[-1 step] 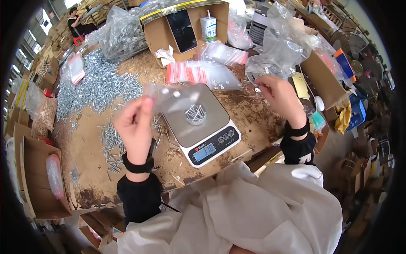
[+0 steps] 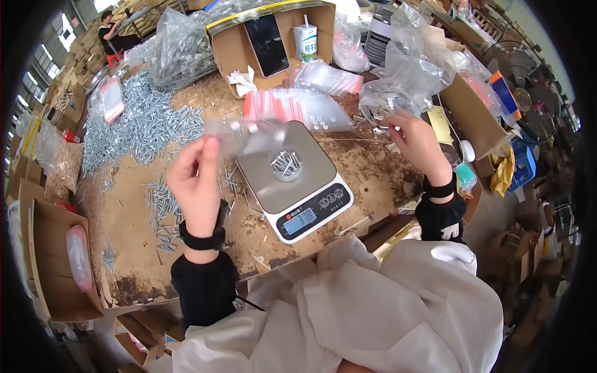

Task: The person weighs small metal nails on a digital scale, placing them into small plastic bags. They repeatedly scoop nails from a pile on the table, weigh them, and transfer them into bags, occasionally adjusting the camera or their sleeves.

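My left hand [image 2: 196, 177] is raised over the left side of the bench and pinches a small clear plastic bag [image 2: 249, 133], which hangs above the digital scale [image 2: 292, 186]. A small round cup of screws [image 2: 286, 165] sits on the scale's platform, and its display [image 2: 300, 217] is lit blue. My right hand [image 2: 418, 146] reaches to the right, fingers curled at small metal parts [image 2: 378, 118] beside a large crumpled clear bag [image 2: 404, 81]. What the fingertips hold is hidden.
Loose silver screws [image 2: 140, 127] are heaped at the back left of the worn wooden bench [image 2: 130, 248], and more are scattered near my left wrist. A stack of red-topped zip bags [image 2: 292, 105] lies behind the scale. Open cardboard boxes [image 2: 273, 37] stand at the back and sides.
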Demonstrator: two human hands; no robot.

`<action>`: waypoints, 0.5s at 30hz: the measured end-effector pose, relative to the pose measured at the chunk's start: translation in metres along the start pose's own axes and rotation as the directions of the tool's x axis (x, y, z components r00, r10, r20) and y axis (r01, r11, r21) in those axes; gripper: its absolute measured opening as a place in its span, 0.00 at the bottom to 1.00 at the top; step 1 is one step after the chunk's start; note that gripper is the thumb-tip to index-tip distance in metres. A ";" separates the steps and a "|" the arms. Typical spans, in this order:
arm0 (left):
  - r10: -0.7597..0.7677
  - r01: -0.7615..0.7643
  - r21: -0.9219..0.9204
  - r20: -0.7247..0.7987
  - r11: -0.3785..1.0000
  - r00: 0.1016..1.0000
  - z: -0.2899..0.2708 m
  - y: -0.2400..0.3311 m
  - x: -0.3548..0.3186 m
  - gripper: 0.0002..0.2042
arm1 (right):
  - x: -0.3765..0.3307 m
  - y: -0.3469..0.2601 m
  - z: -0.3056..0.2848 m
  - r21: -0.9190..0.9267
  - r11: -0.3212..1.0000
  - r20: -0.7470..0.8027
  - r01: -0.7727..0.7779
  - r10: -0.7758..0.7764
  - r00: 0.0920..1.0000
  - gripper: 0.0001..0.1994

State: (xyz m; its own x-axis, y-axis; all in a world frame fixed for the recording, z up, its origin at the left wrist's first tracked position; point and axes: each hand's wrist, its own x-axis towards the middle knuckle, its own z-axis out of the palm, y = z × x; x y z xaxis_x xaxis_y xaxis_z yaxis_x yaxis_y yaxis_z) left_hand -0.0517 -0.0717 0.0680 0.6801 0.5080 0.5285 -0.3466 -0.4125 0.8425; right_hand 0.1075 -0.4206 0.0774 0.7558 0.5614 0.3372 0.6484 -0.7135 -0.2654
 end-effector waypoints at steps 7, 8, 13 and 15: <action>-0.064 0.058 -0.251 -0.017 0.966 0.998 -0.001 -0.019 0.009 0.09 | -0.032 0.067 0.014 0.087 0.996 -0.045 -0.019 0.023 0.999 0.11; -0.050 0.041 -0.244 -0.028 0.969 0.998 -0.002 -0.022 0.012 0.09 | -0.030 0.068 0.016 0.069 0.998 -0.043 -0.010 0.013 0.999 0.11; 0.018 -0.024 -0.236 -0.028 0.971 0.999 0.000 -0.031 0.015 0.08 | -0.023 0.087 0.030 -0.093 0.993 -0.111 0.076 -0.087 0.990 0.09; 0.030 -0.031 -0.244 -0.007 0.969 1.000 0.002 -0.028 0.014 0.08 | -0.022 0.090 0.030 -0.152 0.987 -0.109 0.043 -0.060 0.992 0.08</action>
State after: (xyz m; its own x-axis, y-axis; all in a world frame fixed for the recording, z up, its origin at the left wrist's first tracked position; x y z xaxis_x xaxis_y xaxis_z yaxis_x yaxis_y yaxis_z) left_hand -0.0315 -0.0544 0.0513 0.6648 0.5011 0.5540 -0.5144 -0.2307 0.8259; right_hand 0.1521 -0.4846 0.0187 0.7013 0.5541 0.4484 0.6586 -0.7444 -0.1103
